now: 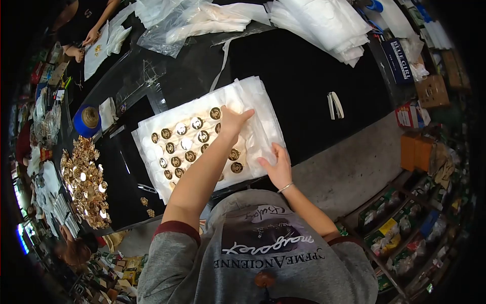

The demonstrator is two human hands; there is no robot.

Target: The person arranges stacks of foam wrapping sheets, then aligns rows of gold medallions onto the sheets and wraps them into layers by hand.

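A stack of thin white sheets [258,96] lies tilted on the black table, with rows of round dark-and-gold medallions [197,122] on top. My left hand [235,123] reaches across the medallions and rests near the upper right of the stack, thumb and fingers apart; part of it hides some medallions. At the stack's right edge, my right hand [277,164] has its thumb on top of the white sheet and its fingers round the edge. A bracelet [285,187] is on the right wrist.
On the left are a heap of gold pieces [83,182] and a blue spool [87,120]. Plastic bags [202,23] lie along the far side. A white strip [335,105] lies at the right. Another person's hands [83,44] show at the upper left.
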